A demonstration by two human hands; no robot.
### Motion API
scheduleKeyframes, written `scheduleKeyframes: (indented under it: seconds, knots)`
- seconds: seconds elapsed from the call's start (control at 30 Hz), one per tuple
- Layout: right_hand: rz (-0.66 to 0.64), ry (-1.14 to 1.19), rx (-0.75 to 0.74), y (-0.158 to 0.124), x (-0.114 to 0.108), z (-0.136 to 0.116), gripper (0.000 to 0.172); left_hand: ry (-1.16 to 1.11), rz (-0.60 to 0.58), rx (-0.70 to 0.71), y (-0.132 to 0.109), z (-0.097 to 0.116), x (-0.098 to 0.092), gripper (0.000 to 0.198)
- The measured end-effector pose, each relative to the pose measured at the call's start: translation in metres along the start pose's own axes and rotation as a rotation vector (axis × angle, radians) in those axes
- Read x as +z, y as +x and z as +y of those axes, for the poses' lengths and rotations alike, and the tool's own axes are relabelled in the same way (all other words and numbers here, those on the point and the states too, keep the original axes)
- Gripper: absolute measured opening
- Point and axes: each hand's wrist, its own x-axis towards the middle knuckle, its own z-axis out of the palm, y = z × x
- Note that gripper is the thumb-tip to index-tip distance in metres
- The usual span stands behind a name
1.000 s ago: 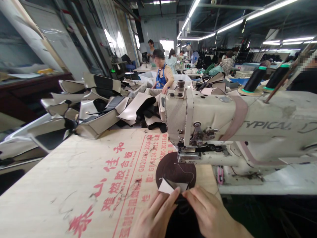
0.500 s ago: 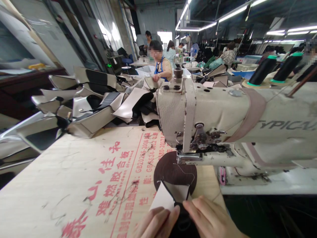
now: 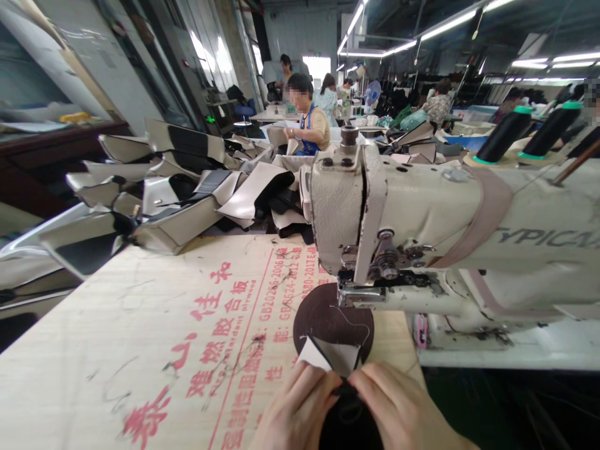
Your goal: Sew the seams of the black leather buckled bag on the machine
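Note:
A light grey piece with black edging (image 3: 344,357) lies partly over a round dark brown disc (image 3: 323,312) on the plywood board. My left hand (image 3: 300,403) pinches its left side near the black part. From the right, my right hand (image 3: 391,400) pinches the same piece, fingertips close to the left ones. Black material (image 3: 350,422) hangs between the two hands. Just beyond the piece stands the sewing machine (image 3: 360,294), its needle area above the far edge of the disc. A loose thread lies on the disc.
Plywood with red print (image 3: 187,350) spreads to the left. Behind it are heaped grey and black pieces (image 3: 187,215). Two black thread cones (image 3: 504,134) stand at the right. A person in a blue apron (image 3: 309,122) handles a piece beyond the heap; other people are farther back.
My left hand has moved up and its fingers have closed in further on the piece. The view has shifted slightly, and the person's hands behind have moved.

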Motion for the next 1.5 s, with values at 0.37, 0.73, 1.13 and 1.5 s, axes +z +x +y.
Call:
scheduleKeyframes:
  seconds: [0.37,0.73,1.13,1.5]
  knots:
    - [-0.122,0.040,0.120,-0.004,0.003,-0.005,0.030,-0.116,0.022,-0.051,0.004,0.008,-0.003,0.028]
    - [-0.033,-0.029,0.053,-0.003,0.003,-0.004,0.023,-0.451,-0.138,-0.308,-0.031,-0.018,-0.001,0.039]
    - [0.238,0.575,0.445,0.022,0.006,-0.020,0.024,0.188,0.140,-0.317,0.035,-0.009,-0.031,0.027]
    - [0.421,1.146,0.892,0.068,0.055,0.016,0.035,0.194,-0.248,-0.174,0.126,-0.090,-0.014,0.033]
